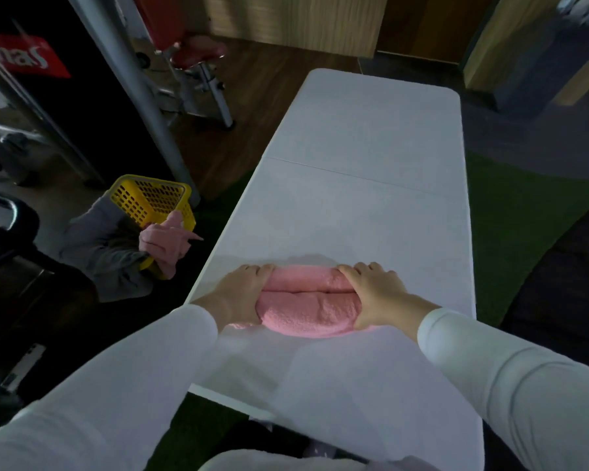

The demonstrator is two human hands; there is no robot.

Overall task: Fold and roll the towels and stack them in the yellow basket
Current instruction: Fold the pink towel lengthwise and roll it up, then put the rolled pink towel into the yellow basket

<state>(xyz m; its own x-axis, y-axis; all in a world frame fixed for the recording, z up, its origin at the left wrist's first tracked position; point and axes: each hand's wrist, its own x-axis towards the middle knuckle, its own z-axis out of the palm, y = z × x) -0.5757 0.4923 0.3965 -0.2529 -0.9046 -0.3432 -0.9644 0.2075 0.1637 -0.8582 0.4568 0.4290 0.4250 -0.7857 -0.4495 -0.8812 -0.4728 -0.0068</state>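
Note:
A pink towel [308,302] lies rolled up on the white table [364,185], near its front end. My left hand [242,294] grips the roll's left end, fingers over the top and thumb at the near side. At the right end my right hand [374,294] grips the roll in the same way. The yellow basket [150,202] is off the table to the left, tilted, held by another person's hand [165,243].
The other person, in a grey sleeve [99,246], crouches left of the table with the basket. A red stool [198,52] and metal frames stand at the back left. Green carpet lies to the right of the table.

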